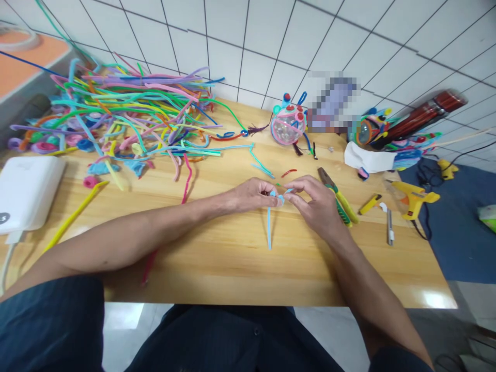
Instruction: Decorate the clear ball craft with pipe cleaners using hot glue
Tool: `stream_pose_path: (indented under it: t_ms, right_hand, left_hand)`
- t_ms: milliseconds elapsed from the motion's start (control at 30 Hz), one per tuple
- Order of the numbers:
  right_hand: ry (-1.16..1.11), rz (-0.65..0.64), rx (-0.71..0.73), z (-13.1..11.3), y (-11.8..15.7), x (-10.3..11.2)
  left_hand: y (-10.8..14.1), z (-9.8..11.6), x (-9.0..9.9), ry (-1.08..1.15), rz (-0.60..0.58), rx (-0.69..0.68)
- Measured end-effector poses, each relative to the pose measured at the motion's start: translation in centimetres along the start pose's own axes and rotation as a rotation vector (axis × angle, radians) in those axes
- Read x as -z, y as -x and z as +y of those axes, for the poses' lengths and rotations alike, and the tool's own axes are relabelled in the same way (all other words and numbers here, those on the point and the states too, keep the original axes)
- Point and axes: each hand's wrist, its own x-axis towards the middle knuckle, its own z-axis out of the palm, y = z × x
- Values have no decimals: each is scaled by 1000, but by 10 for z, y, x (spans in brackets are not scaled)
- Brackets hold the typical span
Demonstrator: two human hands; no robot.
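Between my two hands is a light blue pipe cleaner, bent into small loops at its upper end, with a straight tail hanging toward me. My left hand pinches the looped part between thumb and fingers. On the other side, my right hand closes thumb and forefinger on a short blue end of it. Just beyond the fingers lie a small red pipe cleaner piece and a bent turquoise one. Pliers with green and yellow handles rest beside my right hand.
A heap of coloured pipe cleaners covers the back left. A white power bank stands at left. Behind my hands sits a decorated clear ball. To the right are a yellow glue gun, a cutter and a dark red flask.
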Motion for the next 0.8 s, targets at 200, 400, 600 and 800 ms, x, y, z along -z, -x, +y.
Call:
stream_pose_path:
  t_ms: [200,400,600,800]
  right_hand:
    - [-26,-43,-72,-4,-2,5]
    - [12,-28,33,-13,-2,2]
    - [-17,124,37,-12,0,-4]
    - [-74,207,-44,-13,4,-15]
  left_hand:
    - [1,2,3,-19,-9,-33]
    - [3,0,1,-23,11,-95]
    - [5,-1,-2,-40,111,-83]
    - [4,-1,0,44,322,-80]
